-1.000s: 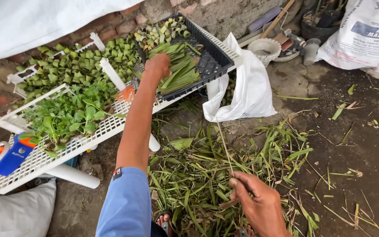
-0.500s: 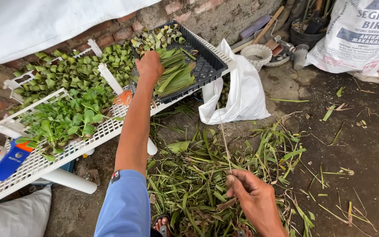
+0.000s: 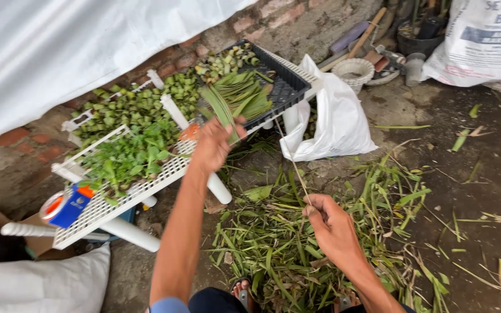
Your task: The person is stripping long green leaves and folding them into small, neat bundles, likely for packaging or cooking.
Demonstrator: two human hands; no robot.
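My left hand (image 3: 214, 144) is stretched out over the white slatted rack (image 3: 146, 185) and grips a long green leaf strip (image 3: 220, 109) that points up toward the black tray (image 3: 288, 87). That tray holds a bundle of cut green leaf strips (image 3: 244, 95). My right hand (image 3: 330, 225) hovers low over a heap of green leaf scraps (image 3: 297, 243) on the ground, its fingers pinched on a thin pale leaf rib (image 3: 294, 165) that rises toward the rack.
Small folded green leaf pieces (image 3: 123, 107) and leafy sprigs (image 3: 126, 153) fill the rack. A blue and orange tape roll (image 3: 65, 206) lies at its near end. A white plastic bag (image 3: 334, 124) hangs beside it. A white basket (image 3: 354, 71), sacks (image 3: 482, 43) and a brick wall stand behind.
My left hand has pulled back from the black tray toward me, now holding a leaf strip. My right hand has lifted from the scrap heap with a thin rib pinched in it.
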